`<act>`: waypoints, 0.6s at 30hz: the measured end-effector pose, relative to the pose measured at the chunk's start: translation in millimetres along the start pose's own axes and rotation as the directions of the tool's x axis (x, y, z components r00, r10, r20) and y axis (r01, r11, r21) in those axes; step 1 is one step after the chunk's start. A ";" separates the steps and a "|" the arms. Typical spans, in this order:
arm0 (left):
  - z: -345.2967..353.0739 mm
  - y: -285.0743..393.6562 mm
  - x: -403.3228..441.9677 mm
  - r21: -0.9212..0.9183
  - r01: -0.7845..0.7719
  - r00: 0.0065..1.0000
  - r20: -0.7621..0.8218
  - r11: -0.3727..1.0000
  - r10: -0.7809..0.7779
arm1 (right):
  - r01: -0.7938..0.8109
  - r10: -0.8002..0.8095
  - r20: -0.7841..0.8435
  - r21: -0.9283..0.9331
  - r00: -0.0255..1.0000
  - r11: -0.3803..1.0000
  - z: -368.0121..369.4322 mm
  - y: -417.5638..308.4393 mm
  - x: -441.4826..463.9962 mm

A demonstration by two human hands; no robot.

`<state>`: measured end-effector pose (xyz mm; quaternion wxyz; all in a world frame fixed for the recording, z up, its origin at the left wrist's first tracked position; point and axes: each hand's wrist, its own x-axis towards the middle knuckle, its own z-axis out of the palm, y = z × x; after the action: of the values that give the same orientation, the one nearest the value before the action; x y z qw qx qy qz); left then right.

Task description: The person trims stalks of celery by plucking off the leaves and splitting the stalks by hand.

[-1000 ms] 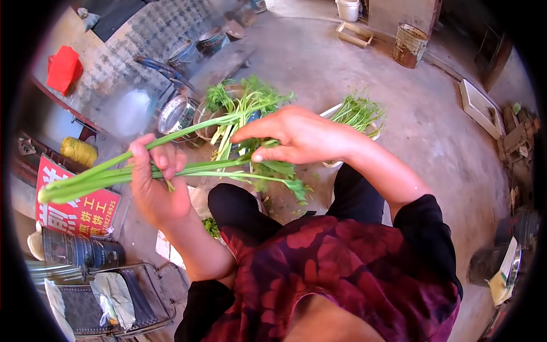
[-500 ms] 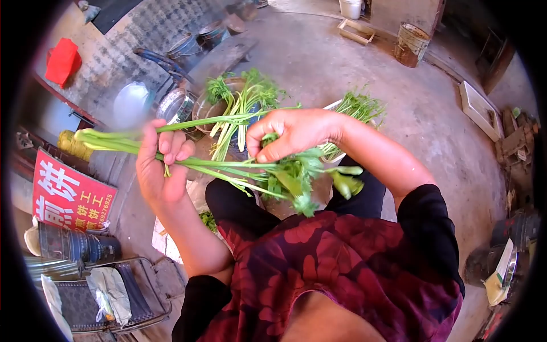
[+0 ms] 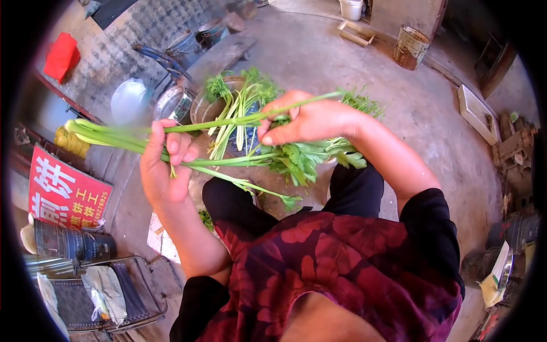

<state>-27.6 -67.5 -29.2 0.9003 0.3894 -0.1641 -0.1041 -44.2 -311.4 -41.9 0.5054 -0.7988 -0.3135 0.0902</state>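
Note:
A bunch of long celery stalks point(image 3: 219, 162) stretches across in front of me, pale butts to the left and leaves to the right. My left hand point(image 3: 171, 165) is closed around the stalks near the butts. At the leafy end, my right hand point(image 3: 313, 121) is curled shut on celery, with green leaf showing between thumb and fingers. One stalk runs along the upper side of that hand; the leaves hang beneath it. Behind, more celery point(image 3: 242, 108) lies over a bucket. Thin leafy greens point(image 3: 362, 104) stand beyond my right wrist, partly hidden by it.
A metal pot point(image 3: 174, 105) and a wooden bench point(image 3: 222, 60) stand at the upper left. A red sign point(image 3: 71, 191) leans at the left above a chair point(image 3: 145, 285). Farther off on the concrete floor are a rusty bucket point(image 3: 411, 48) and a shallow box point(image 3: 356, 33).
My right hand has shifted slightly up and to the right. One stalk has swung upward past it, and the leaves have spread out to the right. My left hand keeps its hold.

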 end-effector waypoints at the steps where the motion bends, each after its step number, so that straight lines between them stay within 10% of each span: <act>1: -0.6 1.9 1.4 -0.045 0.020 1.000 0.004 0.999 -0.019 | -0.043 0.033 0.043 0.252 0.999 0.967 -3.4 7.7 1.3; 10: -14.3 6.5 13.4 -0.269 0.216 0.974 0.123 0.939 -0.189 | -0.186 0.065 0.368 0.303 0.927 0.935 7.0 6.5 -2.0; 14: -18.7 9.5 14.4 -0.294 0.222 0.973 0.123 0.930 -0.194 | 0.013 -0.066 0.365 0.146 0.929 0.989 3.1 16.2 0.4; 18: -18.5 11.6 14.0 -0.277 0.216 0.975 0.114 0.936 -0.191 | 0.379 -0.382 0.020 -0.170 0.924 0.910 2.9 19.1 -4.6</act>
<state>-6.9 -51.8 -29.6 0.9238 0.2646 -0.1444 -0.2362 -41.4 -317.6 -60.6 0.4454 -0.7632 -0.4662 -0.0425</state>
